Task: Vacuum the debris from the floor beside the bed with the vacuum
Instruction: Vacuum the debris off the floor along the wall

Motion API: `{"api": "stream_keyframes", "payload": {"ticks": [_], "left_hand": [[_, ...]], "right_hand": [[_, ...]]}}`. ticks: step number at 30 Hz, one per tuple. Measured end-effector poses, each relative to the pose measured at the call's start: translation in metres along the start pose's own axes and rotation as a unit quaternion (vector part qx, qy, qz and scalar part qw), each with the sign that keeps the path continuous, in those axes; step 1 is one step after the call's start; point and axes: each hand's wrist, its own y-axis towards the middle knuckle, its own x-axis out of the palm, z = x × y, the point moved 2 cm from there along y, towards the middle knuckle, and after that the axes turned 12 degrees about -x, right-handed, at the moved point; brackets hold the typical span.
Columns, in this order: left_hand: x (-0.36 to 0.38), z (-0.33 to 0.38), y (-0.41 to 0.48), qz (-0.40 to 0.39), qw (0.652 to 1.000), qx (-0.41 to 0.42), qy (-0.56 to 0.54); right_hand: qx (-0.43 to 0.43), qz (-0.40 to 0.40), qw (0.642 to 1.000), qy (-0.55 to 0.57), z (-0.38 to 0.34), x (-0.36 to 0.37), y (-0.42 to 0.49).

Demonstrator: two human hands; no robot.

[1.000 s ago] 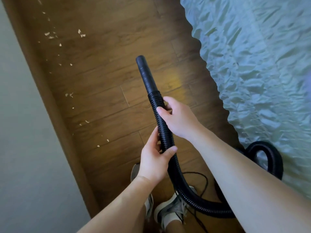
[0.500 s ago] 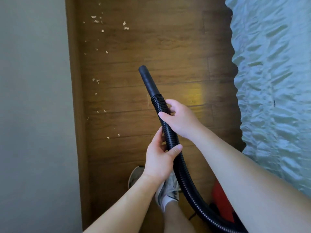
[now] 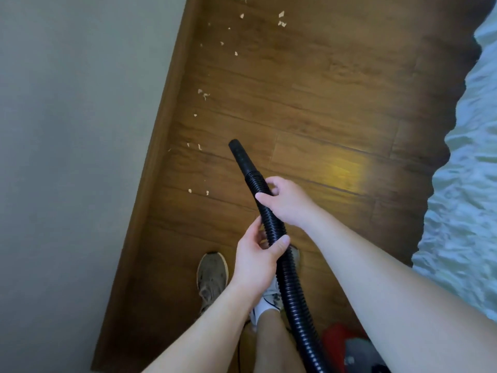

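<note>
A black ribbed vacuum hose (image 3: 291, 286) rises from the lower right and ends in a smooth black nozzle (image 3: 240, 154) held above the wooden floor (image 3: 309, 84). My right hand (image 3: 287, 201) grips the hose just behind the nozzle. My left hand (image 3: 258, 258) is closed around the hose a little lower. Small pale scraps of debris (image 3: 203, 94) lie scattered along the left strip of floor near the skirting, with more debris at the top (image 3: 281, 18). The nozzle's tip points toward them, to the right of the nearest scraps. The red vacuum body (image 3: 336, 343) shows at the bottom.
The bed's pale blue crinkled cover (image 3: 468, 200) borders the floor on the right. A grey wall (image 3: 67, 157) with a wooden skirting board (image 3: 156, 168) runs along the left. My shoes (image 3: 212, 278) stand on the floor below the hands.
The view has swung and tilted, so the wall now slants and the bed sits further right. Both hands keep the same grip on the hose. Both feet have shifted.
</note>
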Motion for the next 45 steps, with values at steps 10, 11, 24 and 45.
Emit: {"api": "stream_keyframes", "payload": {"ticks": [10,11,24,45], "left_hand": [[-0.024,-0.035,0.029,0.01,0.995,-0.041,-0.085],[-0.026,-0.04,0.03,0.011,0.994,-0.049,-0.093],[-0.071,-0.079,0.049,0.02,0.976,-0.102,-0.193],[-0.109,-0.093,0.095,0.007,0.978,-0.078,-0.192]], "right_hand": [[0.015,-0.063,0.998,-0.021,0.026,0.043,0.026],[0.021,-0.07,0.997,-0.023,0.027,0.047,0.026],[0.026,-0.129,0.991,-0.032,0.036,0.119,0.045],[0.031,-0.055,0.998,-0.019,0.049,0.162,0.079]]}}
